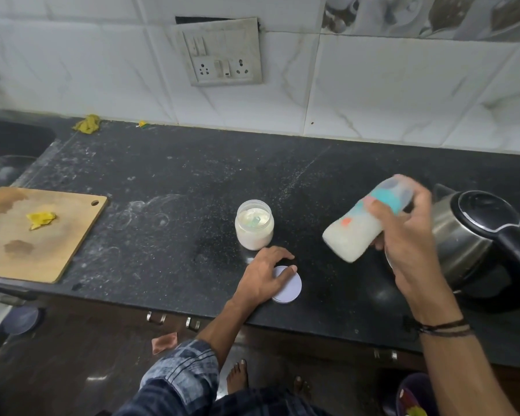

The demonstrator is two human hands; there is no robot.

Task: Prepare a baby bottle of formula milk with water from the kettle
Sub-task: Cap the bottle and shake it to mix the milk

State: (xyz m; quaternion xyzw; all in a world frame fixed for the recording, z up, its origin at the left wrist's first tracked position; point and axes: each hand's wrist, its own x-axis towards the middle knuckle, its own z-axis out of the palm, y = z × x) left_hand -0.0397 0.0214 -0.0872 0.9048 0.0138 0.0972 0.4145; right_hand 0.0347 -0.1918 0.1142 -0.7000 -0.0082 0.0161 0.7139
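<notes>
Sink (12, 139): set into the far left end of the table, dark, partly cut off by the frame edge.
Cutting board (57, 250): wooden, flat at the table's left front edge, with a crumpled yellow scrap (41, 220) lying on it.
Yellow-green cloth (87, 124): bunched against the tiled wall, behind the board and well apart from it.
Table (162, 175): black speckled stone, with pale smears across its middle.
Switch plate (225, 52): on the wall above the table's middle, grimy, with two sockets.
Formula jar (254, 225): upright and uncovered near the table's middle, full of pale powder, with a small clear scoop (255, 220) sunk in the top.
Left hand (264, 274): just in front of the jar, palm down; its grip is loose, with the fingers spread and the thumb tip lying on the lid, holding nothing.
Lid (288, 288): white and round, flat on the table near the front edge, its left part under the left hand.
Baby bottle (357, 232): off the table and right of the jar, tilted with its base down-left and its teal collar and clear cap up-right; milky white inside and blurred.
Right hand (409, 244): its grip is wrapped round the upper part of the baby bottle, with dark bands (445, 327) on the wrist.
Kettle (475, 235): steel with a black lid and handle, standing on the table at the far right, just behind the right hand.
</notes>
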